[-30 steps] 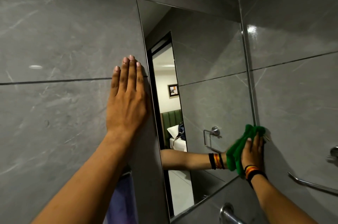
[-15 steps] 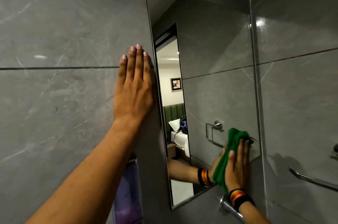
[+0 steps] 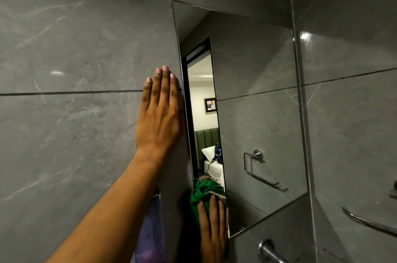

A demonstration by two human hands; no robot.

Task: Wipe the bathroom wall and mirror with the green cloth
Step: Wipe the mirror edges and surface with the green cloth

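A frameless mirror [image 3: 253, 112] hangs on the grey tiled wall [image 3: 75, 133]. My left hand [image 3: 159, 116] lies flat on the wall with its fingers straight, just left of the mirror's left edge, and holds nothing. My right hand [image 3: 212, 226] presses the bunched green cloth [image 3: 198, 198] against the mirror's lower left corner. The cloth shows above my fingertips, and its reflection sits right beside it in the glass.
A chrome tap [image 3: 268, 249] juts out below the mirror. A metal rail [image 3: 369, 223] runs along the right-hand wall. A purple towel [image 3: 150, 232] hangs under my left forearm. The mirror reflects a towel ring, a doorway and a bed.
My right hand has slid the cloth from the mirror's lower right edge along the bottom to its lower left corner. My left hand stays flat on the wall.
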